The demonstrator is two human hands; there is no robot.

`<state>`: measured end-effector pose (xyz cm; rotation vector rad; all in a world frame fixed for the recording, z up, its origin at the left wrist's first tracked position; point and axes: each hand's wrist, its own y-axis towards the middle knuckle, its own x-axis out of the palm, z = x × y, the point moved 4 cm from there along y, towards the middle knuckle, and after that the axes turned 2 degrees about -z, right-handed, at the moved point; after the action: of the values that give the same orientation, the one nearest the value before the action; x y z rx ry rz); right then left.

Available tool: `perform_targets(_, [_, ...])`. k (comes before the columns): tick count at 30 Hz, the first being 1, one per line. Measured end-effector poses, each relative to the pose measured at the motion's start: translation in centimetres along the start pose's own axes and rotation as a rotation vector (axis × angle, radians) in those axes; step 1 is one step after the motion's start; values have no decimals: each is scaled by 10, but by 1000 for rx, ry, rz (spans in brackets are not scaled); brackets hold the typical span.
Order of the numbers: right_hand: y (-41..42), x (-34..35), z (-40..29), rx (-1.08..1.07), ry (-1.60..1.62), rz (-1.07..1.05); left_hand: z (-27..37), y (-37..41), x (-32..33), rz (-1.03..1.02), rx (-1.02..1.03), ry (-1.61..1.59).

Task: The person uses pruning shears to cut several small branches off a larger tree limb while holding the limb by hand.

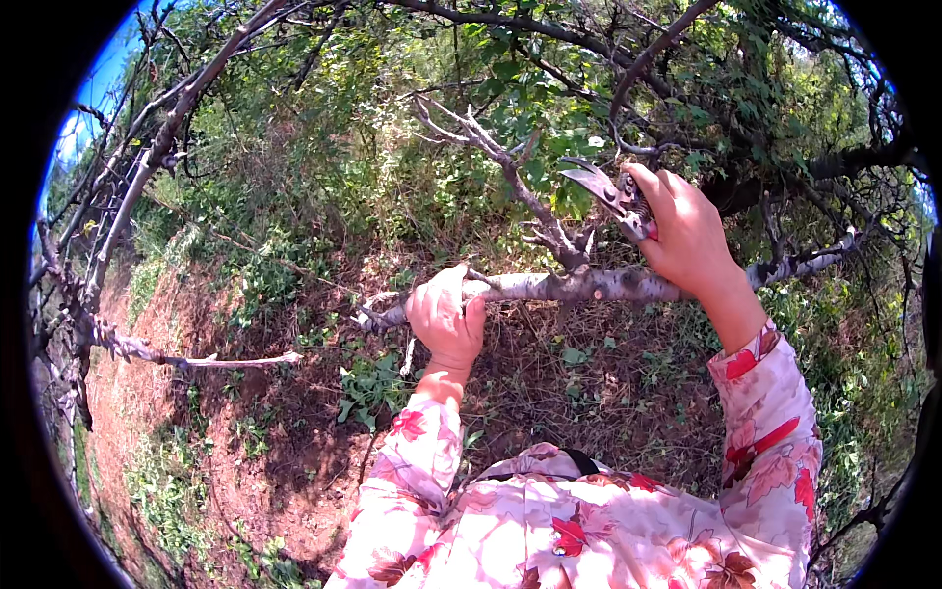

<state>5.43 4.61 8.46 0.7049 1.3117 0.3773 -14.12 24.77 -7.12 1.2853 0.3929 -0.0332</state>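
Observation:
A pale-barked tree branch runs across in front of me at about waist height. My left hand grips it near its left end. My right hand holds a pair of pruning shears above the branch; the blades point up and to the left and look parted. Part of the handles is hidden in my palm. Between my hands a forked, leafless side branch rises from a knotty joint, leaning left, with its upper part left of the blades. A small round cut stub shows on the branch.
A bare grey branch slants up at the left. Below it a thinner broken branch juts inward. Dark boughs arch overhead on the right. Dry grass and reddish soil cover the ground, with leafy weeds near my left arm.

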Motion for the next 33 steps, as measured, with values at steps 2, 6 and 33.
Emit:
perform_targets(2, [7, -4, -4, -32, -16, 21, 0, -1, 0, -19, -8, -4])
perform_targets(6, [19, -8, -10, -86, -53, 65, 1, 1, 2, -18, -2, -7])
perform_targets(33, [36, 8, -30, -126, 27, 31, 0, 2, 2, -11, 4, -29])
